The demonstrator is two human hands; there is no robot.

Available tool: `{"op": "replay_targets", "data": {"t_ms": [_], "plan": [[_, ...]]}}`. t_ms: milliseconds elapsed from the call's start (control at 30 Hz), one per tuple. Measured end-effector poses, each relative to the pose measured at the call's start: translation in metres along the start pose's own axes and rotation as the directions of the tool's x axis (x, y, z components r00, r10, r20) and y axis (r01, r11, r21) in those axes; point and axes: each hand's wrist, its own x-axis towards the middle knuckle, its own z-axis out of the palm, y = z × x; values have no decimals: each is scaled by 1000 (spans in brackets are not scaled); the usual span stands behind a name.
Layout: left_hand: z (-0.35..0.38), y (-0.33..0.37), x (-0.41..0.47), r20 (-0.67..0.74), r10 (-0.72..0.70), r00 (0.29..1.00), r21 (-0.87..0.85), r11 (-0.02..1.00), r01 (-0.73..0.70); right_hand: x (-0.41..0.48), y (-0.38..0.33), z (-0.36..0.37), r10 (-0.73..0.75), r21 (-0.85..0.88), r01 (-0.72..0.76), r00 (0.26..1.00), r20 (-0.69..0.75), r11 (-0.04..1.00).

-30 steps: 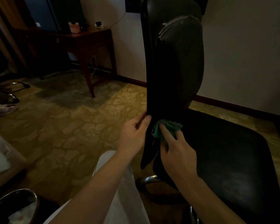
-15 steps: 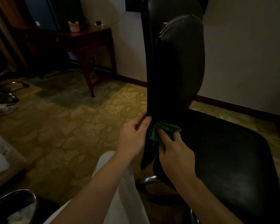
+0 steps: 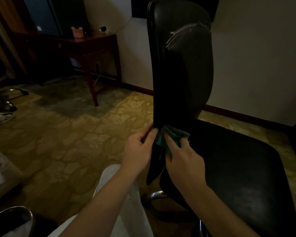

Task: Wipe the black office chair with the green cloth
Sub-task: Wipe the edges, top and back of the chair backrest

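The black office chair (image 3: 181,69) stands in front of me, its tall backrest seen edge-on and its wide seat stretching to the right. My left hand (image 3: 138,149) grips the lower left edge of the backrest. My right hand (image 3: 183,159) presses the bunched green cloth (image 3: 169,134) against the base of the backrest, where it meets the seat. Part of the cloth is hidden under my fingers.
A dark wooden desk (image 3: 85,43) stands at the back left against the wall. The patterned carpet (image 3: 67,134) spreads to the left. Another chair's metal base (image 3: 9,98) sits at far left. A round metal bin (image 3: 10,221) is at the bottom left corner.
My right hand has slid the green cloth a little up along the base of the backrest. The left hand keeps its grip on the edge.
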Motion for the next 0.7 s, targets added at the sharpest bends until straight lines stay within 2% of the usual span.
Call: {"op": "replay_targets", "data": {"t_ms": [67,233,300,433,600,700], "plan": [[0,-1,0,0,2,1000,-3,1000,-2,-9,6,2,-3,26,3,1000,5,1000],[0,-3,-1,11,7,1000,-14,1000,-6,17,-4,-30,-11,165,43,981,-193,985],[0,-1,-1,16,14,1000,-39,999,-14,31,-12,-43,-28,162,64,976,-216,985],[-1,-1,-1,18,0,1000,-50,999,1,36,-20,-41,-42,123,60,989,-142,991],[0,-3,-1,-8,10,1000,36,999,-10,7,-5,-12,-12,51,12,1000,3,999],[1,-3,-1,-4,7,1000,16,1000,-6,6,-1,-15,-23,90,28,998,-50,996]]}}
